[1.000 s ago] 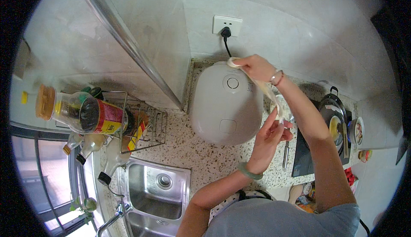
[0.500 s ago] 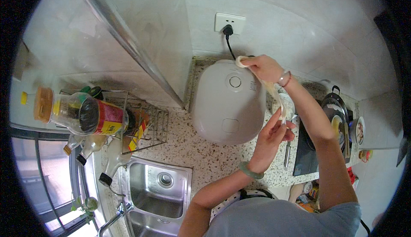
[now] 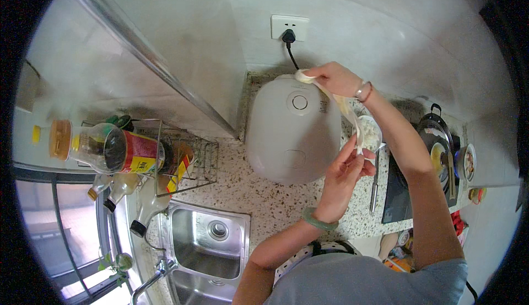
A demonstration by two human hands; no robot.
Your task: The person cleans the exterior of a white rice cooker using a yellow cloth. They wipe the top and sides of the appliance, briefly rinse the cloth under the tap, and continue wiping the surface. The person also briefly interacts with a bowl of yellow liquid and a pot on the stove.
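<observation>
A long, limp, cream-coloured strip that looks like dough [image 3: 346,109] is held stretched between my two hands. My right hand [image 3: 337,79] pinches its upper end, above the back right corner of a pale grey rounded appliance [image 3: 275,140]. Fingers of my left hand [image 3: 347,173] are closed on the lower end, near the appliance's right side. Just behind the strip stands a bowl with white contents [image 3: 370,134], partly covered by the strip and my hand. A metal-handled utensil [image 3: 374,195] lies on the counter beside my left hand.
A black hob [image 3: 395,200] with a dark pan [image 3: 432,134] stands at the right, a small bowl of food [image 3: 468,162] beyond it. On the left are a wire rack [image 3: 206,162] with bottles, and a steel sink [image 3: 206,250]. A cord runs to the wall socket [image 3: 290,27].
My hands stay closed on the strip, with my right hand shifted slightly left and up. The whole view has shifted a little; the strip looks somewhat straighter.
</observation>
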